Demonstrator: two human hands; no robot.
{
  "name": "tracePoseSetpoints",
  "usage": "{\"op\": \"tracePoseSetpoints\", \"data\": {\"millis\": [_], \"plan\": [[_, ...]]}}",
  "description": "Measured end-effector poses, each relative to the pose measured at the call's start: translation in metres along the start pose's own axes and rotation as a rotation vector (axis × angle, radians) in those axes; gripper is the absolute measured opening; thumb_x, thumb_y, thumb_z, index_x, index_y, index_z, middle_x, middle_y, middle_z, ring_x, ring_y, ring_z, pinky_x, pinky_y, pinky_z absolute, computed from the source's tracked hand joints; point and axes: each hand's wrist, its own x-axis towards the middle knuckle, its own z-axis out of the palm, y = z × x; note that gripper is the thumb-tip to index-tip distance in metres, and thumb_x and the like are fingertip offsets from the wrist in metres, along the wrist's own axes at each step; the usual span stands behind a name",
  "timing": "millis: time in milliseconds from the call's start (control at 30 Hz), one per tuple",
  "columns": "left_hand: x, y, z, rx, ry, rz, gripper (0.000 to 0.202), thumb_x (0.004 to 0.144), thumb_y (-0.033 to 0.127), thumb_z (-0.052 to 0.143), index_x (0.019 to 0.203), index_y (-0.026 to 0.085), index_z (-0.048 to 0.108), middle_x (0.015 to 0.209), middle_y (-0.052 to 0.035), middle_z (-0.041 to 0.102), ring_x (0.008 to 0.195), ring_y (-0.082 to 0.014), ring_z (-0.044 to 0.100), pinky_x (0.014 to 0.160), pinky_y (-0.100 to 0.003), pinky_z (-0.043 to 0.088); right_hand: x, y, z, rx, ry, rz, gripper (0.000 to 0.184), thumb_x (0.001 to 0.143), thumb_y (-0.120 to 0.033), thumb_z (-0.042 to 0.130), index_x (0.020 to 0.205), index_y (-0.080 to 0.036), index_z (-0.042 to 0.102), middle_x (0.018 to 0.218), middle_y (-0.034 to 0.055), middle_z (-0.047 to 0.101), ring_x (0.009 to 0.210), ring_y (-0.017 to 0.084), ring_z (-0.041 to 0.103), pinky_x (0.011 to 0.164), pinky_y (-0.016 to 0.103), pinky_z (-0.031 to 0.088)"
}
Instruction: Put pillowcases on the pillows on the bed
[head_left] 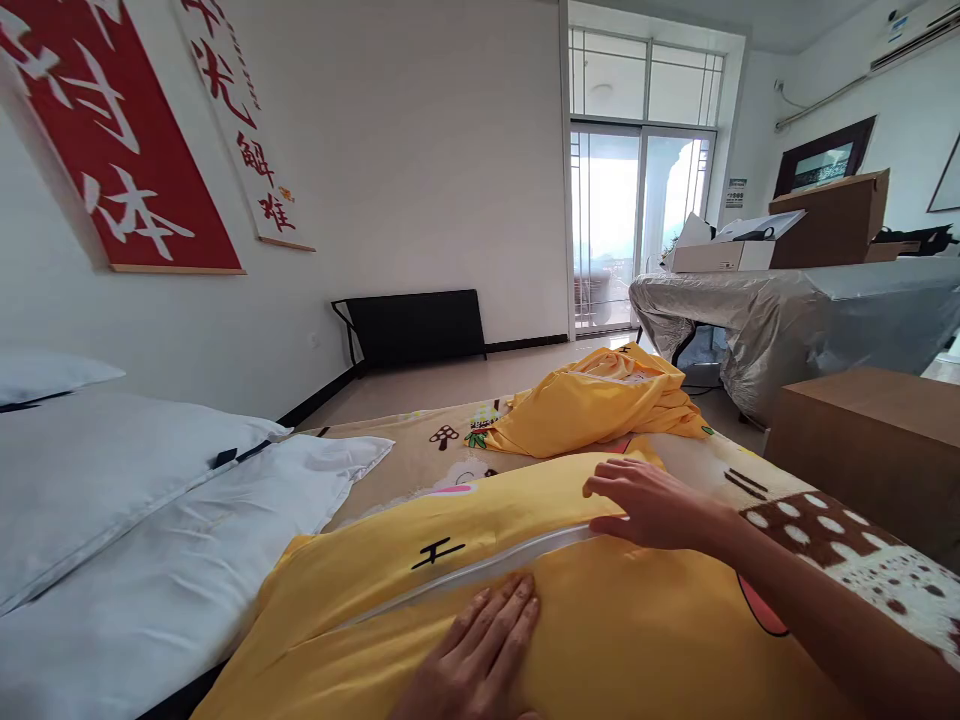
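Note:
A plump yellow pillow (637,610) lies in front of me, with a pale zipper strip (480,572) running slantwise across it. Just below that strip, my left hand (480,655) rests flat on the yellow cloth, fingers stretched out side by side. My right hand (652,503) is over the strip's right end, thumb and fingers apart and slightly bent. Its thumb lies at the strip; no held thing shows between the fingers. Black stitch-like marks (437,552) and a partly hidden pink patch (761,605) decorate the cover.
White pillows (150,500) lie to the left. Behind is a crumpled yellow cloth (592,400) on a patterned blanket (847,540). At right stand a cardboard box (862,450) and a plastic-covered table (750,310) bearing boxes. A black folded panel (416,328) leans near the wall.

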Motion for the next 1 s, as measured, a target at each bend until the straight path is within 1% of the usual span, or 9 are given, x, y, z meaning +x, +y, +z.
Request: {"op": "tracePoseSetpoints", "data": {"millis": [100, 167, 300, 400, 500, 667, 833, 900, 1000], "plan": [[0.030, 0.004, 0.005, -0.090, -0.101, 0.045, 0.073, 0.090, 0.051, 0.041, 0.148, 0.017, 0.014, 0.143, -0.0085, 0.041, 0.128, -0.0224, 0.045, 0.103, -0.034, 0.043, 0.024, -0.008, 0.015, 0.134, -0.052, -0.083, 0.027, 0.079, -0.041, 0.063, 0.097, -0.020, 0.062, 0.094, 0.0035, 0.063, 0.090, 0.019, 0.057, 0.081, 0.030, 0.042], [0.033, -0.001, 0.012, -0.148, -0.141, 0.032, 0.071, 0.089, 0.052, 0.042, 0.148, 0.020, 0.018, 0.144, -0.0072, 0.039, 0.130, -0.0229, 0.043, 0.105, -0.036, 0.041, 0.023, -0.002, 0.032, 0.229, 0.012, -0.062, 0.023, 0.076, -0.029, 0.064, 0.097, -0.021, 0.061, 0.097, 0.0020, 0.062, 0.092, 0.016, 0.055, 0.082, 0.026, 0.042], [0.025, -0.010, 0.028, -0.147, -0.123, -0.010, 0.070, 0.089, 0.051, 0.044, 0.148, 0.024, 0.016, 0.145, -0.0045, 0.038, 0.130, -0.0215, 0.042, 0.104, -0.036, 0.042, 0.000, 0.025, 0.055, 0.287, 0.135, 0.037, 0.028, 0.069, -0.006, 0.053, 0.092, -0.021, 0.061, 0.095, 0.0009, 0.061, 0.091, 0.014, 0.053, 0.081, 0.023, 0.039], [0.024, -0.008, 0.032, -0.104, -0.155, -0.028, 0.068, 0.090, 0.050, 0.042, 0.148, 0.024, 0.018, 0.146, -0.0035, 0.035, 0.130, -0.0207, 0.043, 0.102, -0.034, 0.044, -0.016, 0.046, 0.054, 0.202, 0.116, 0.162, 0.025, 0.070, -0.003, 0.048, 0.084, -0.020, 0.060, 0.087, 0.0012, 0.062, 0.082, 0.015, 0.054, 0.072, 0.024, 0.037], [0.036, -0.003, 0.029, -0.106, -0.204, -0.059, 0.064, 0.092, 0.048, 0.040, 0.147, 0.022, 0.021, 0.147, -0.0045, 0.034, 0.131, -0.0220, 0.041, 0.102, -0.036, 0.043, -0.021, 0.054, 0.047, 0.101, 0.066, 0.264, 0.021, 0.070, -0.003, 0.045, 0.077, -0.018, 0.058, 0.082, 0.0018, 0.062, 0.076, 0.015, 0.055, 0.065, 0.024, 0.032], [0.090, 0.015, 0.032, -0.341, -0.294, -0.034, 0.062, 0.092, 0.051, 0.034, 0.144, 0.017, 0.030, 0.148, -0.0092, 0.034, 0.135, -0.0247, 0.034, 0.110, -0.039, 0.033, -0.026, 0.045, 0.041, -0.003, 0.057, 0.347, 0.019, 0.073, -0.004, 0.043, 0.076, -0.019, 0.054, 0.080, 0.0021, 0.063, 0.074, 0.016, 0.057, 0.065, 0.025, 0.029], [0.149, 0.025, 0.056, -0.548, -0.343, -0.232, 0.067, 0.087, 0.058, 0.037, 0.143, 0.021, 0.030, 0.145, -0.0116, 0.040, 0.129, -0.0304, 0.041, 0.108, -0.048, 0.033, -0.033, 0.040, 0.036, -0.033, 0.139, 0.368, 0.014, 0.074, -0.009, 0.046, 0.079, -0.019, 0.053, 0.083, 0.0029, 0.063, 0.078, 0.018, 0.058, 0.064, 0.026, 0.028], [0.157, 0.025, 0.063, -0.570, -0.361, -0.243, 0.068, 0.085, 0.061, 0.039, 0.139, 0.020, 0.037, 0.143, -0.0126, 0.042, 0.130, -0.0324, 0.040, 0.107, -0.050, 0.033, -0.033, 0.040, 0.037, -0.067, 0.197, 0.384, 0.017, 0.071, -0.006, 0.044, 0.078, -0.019, 0.053, 0.081, 0.0031, 0.063, 0.076, 0.018, 0.057, 0.061, 0.027, 0.027], [0.157, 0.025, 0.066, -0.524, -0.368, -0.231, 0.055, 0.088, 0.056, 0.034, 0.122, 0.018, 0.053, 0.131, -0.0133, 0.053, 0.122, -0.0316, 0.047, 0.103, -0.049, 0.038, -0.031, 0.039, 0.040, -0.154, 0.305, 0.408, 0.024, 0.067, -0.003, 0.042, 0.079, -0.019, 0.054, 0.081, 0.0051, 0.064, 0.077, 0.019, 0.057, 0.062, 0.027, 0.030]]}}
